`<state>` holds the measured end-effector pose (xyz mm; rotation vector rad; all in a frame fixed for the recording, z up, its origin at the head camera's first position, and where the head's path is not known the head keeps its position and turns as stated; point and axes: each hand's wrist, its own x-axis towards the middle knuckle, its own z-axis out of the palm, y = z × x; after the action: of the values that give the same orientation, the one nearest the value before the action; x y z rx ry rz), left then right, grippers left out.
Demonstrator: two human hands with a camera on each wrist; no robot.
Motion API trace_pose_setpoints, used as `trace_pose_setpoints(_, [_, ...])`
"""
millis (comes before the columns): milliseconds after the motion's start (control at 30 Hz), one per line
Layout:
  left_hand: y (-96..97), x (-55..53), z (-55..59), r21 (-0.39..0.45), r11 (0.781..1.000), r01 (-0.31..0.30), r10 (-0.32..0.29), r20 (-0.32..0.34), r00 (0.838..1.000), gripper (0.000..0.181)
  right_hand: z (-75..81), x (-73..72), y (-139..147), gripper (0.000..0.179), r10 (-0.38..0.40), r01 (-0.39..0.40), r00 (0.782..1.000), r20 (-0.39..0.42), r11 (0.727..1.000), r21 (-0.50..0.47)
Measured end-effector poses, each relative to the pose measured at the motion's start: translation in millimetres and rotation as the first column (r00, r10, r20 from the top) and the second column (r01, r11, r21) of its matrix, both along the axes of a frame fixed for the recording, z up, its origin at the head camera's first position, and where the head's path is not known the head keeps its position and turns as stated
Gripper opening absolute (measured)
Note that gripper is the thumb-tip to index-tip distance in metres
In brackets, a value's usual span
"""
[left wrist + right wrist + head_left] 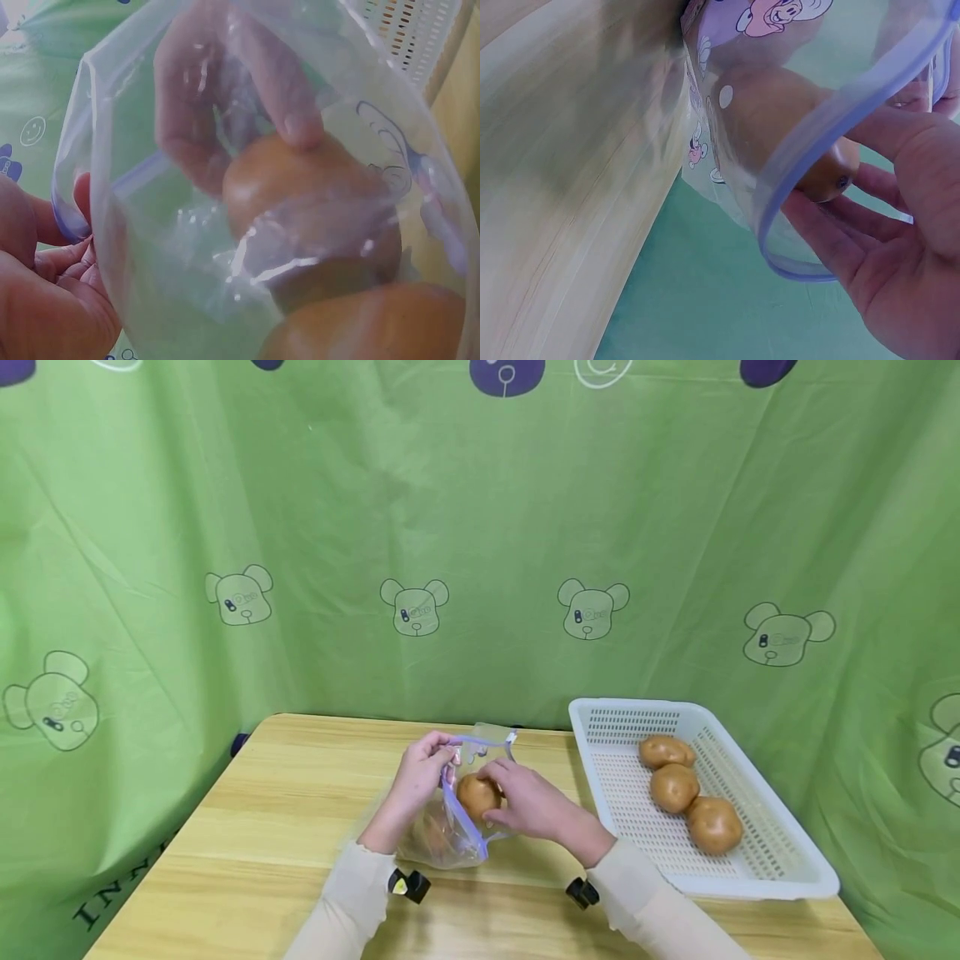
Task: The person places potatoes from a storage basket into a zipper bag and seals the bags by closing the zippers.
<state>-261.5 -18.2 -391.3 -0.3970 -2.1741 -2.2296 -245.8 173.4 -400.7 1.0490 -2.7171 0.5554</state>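
Observation:
A clear zip bag (448,853) with a purple-blue zip edge sits on the table, its mouth spread apart. My left hand (411,781) pinches one side of that mouth. Inside the opening, my right hand (538,803) grips a brown potato (476,795) between thumb and fingers. Through the plastic in the left wrist view, another potato (375,326) shows below the held one. Cartoon prints mark the bag, seen in the right wrist view, where the held potato (772,124) is partly behind the zip edge.
To the right stands a white plastic basket (783,885) with slotted walls, holding three potatoes (673,788) in a row. The wooden table (292,810) backs onto a green patterned curtain (495,677).

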Motion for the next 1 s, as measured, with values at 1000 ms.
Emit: trace_pose_setpoints(1000, [1.0,-3.0,-1.2,0.013,1.0,0.003,-0.003,0.038,0.999,0.021,30.9,2.7,58.2,0.025,0.03,-0.036,0.997,-0.077,0.997,-0.073])
